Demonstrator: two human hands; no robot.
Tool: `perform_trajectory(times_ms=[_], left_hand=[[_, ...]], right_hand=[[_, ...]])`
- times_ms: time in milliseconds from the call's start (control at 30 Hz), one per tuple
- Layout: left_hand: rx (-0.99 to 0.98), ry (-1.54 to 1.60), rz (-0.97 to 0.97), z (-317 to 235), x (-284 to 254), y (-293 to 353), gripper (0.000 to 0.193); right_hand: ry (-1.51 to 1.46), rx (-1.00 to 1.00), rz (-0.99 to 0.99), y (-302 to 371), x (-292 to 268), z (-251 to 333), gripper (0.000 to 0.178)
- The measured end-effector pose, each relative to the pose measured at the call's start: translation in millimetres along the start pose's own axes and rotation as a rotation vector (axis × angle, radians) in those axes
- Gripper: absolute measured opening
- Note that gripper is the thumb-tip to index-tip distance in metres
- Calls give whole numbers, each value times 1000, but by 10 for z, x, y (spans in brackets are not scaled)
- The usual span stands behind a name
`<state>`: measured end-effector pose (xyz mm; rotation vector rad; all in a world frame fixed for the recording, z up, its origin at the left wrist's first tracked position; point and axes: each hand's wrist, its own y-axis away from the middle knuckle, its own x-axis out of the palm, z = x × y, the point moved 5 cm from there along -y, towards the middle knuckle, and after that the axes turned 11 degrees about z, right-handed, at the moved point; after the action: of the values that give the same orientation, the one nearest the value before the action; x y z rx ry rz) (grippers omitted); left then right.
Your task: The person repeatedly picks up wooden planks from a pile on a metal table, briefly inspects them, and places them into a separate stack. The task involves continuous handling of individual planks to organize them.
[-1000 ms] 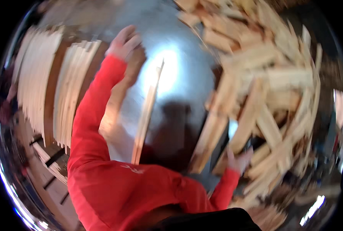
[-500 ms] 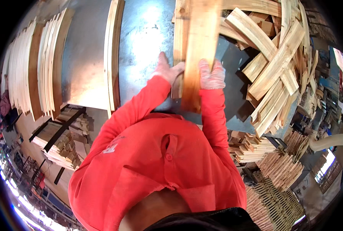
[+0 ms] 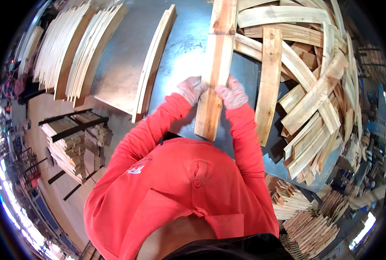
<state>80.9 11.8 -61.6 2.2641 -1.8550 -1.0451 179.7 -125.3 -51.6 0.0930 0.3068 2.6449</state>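
A knotty wooden board (image 3: 217, 56) stands lengthwise in front of me, its near end close to my body. My left hand (image 3: 190, 90) grips its left edge, thumb toward the board's face. On the opposite edge, my right hand (image 3: 233, 93) is closed with its fingers at the wood. Both hands wear pale, stained knit gloves. To the right of my right hand, a second board (image 3: 269, 82) lies on the metal tabletop (image 3: 182, 56), partly over the loose pile. The undersides of my fingers are hidden by the held board.
Loose boards (image 3: 308, 108) are heaped crosswise on the right. At left stand rows of boards on edge (image 3: 65, 47), and nearer, a narrow pair of boards (image 3: 154, 65). Below the table's left side is a rack of stacked boards (image 3: 67, 147); more stacks (image 3: 310, 229) stand lower right.
The board that was in my right hand appears now to lie at the right. Both hands have closed on another board, my left hand no longer spread. The whole view has shifted.
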Motion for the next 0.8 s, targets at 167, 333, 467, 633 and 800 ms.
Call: perform_trajectory(times_ms=[167, 333, 467, 633, 800], left_hand=[[582, -1273, -556, -946, -1111, 613, 77], [-58, -1164, 84, -159, -1753, 815, 49], [-345, -721, -395, 1065, -2555, 1176, 49], [-675, -486, -348, 1988, -2582, 905, 61], [-265, -700, -658, 1780, -2247, 719, 67]], right_hand=[[797, -34, 234, 135, 401, 880, 37], [615, -451, -234, 273, -198, 953, 48], [1150, 494, -648, 553, -1063, -207, 109], [1500, 687, -700, 451, -1012, -629, 77], [980, 342, -785, 648, -799, -426, 57]])
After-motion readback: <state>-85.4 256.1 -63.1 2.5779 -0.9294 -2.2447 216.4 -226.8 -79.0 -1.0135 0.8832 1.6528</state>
